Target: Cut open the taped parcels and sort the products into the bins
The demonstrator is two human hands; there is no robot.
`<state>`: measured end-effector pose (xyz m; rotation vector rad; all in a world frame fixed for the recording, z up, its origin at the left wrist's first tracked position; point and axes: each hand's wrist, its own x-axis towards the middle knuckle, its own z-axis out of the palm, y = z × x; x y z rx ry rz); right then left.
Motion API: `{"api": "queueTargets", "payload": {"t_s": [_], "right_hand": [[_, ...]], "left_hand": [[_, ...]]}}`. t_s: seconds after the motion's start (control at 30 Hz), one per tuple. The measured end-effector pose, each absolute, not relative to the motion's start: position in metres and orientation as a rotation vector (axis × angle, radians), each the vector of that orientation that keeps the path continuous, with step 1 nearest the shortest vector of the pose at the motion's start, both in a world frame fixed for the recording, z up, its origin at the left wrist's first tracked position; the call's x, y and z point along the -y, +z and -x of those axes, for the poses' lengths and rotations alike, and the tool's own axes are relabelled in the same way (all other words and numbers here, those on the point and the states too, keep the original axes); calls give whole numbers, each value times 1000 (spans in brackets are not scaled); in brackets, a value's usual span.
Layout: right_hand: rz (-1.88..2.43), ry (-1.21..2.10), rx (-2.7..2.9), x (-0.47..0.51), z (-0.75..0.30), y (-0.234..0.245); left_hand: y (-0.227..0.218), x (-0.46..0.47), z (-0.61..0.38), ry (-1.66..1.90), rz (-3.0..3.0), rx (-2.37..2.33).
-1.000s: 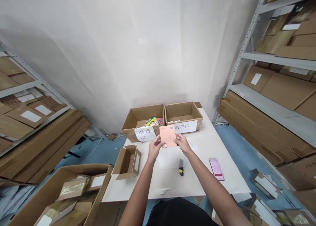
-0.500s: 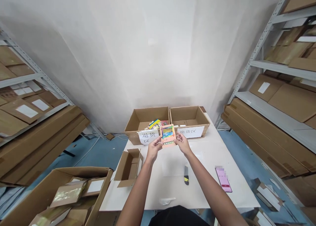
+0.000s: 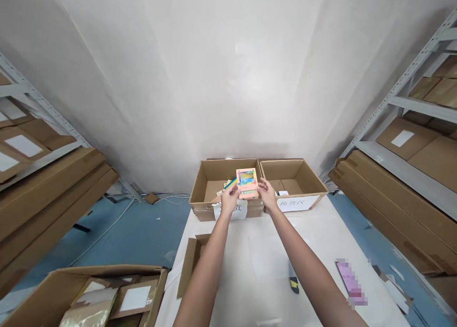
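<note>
Both my hands hold a small pink card-like packet (image 3: 247, 182) with a colourful picture on its face, upright above the near edge of the left cardboard box (image 3: 204, 204). My left hand (image 3: 230, 202) pinches its left edge. My right hand (image 3: 266, 195) grips its right edge. The left box holds a few colourful items and carries a white paper label, partly hidden by my left hand. A second open box (image 3: 310, 179) with a label stands right beside it.
A white table (image 3: 314, 241) carries a utility knife (image 3: 293, 282), a pink phone (image 3: 351, 283) and a small open carton (image 3: 189, 265). Metal shelves with flat cardboard parcels line both sides. A large open box of parcels (image 3: 53, 293) sits on the floor at lower left.
The packet was turned from its plain back to its picture side, then both hands carried it forward to over the left box. The view tilted up and closer to the boxes.
</note>
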<state>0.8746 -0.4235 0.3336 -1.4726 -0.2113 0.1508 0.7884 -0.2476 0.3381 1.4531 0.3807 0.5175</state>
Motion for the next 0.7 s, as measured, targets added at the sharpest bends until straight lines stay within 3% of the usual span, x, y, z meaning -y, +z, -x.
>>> {"api": "queueTargets", "payload": {"t_s": [0.17, 0.43, 0.7], "right_hand": [[1625, 22, 43, 422, -894, 310], [1688, 35, 68, 487, -843, 236], [2010, 100, -67, 603, -815, 157]], "left_hand": [[327, 222, -806, 660, -1622, -485], [237, 238, -768, 505, -1649, -568], [142, 336, -736, -150, -2074, -501]]}}
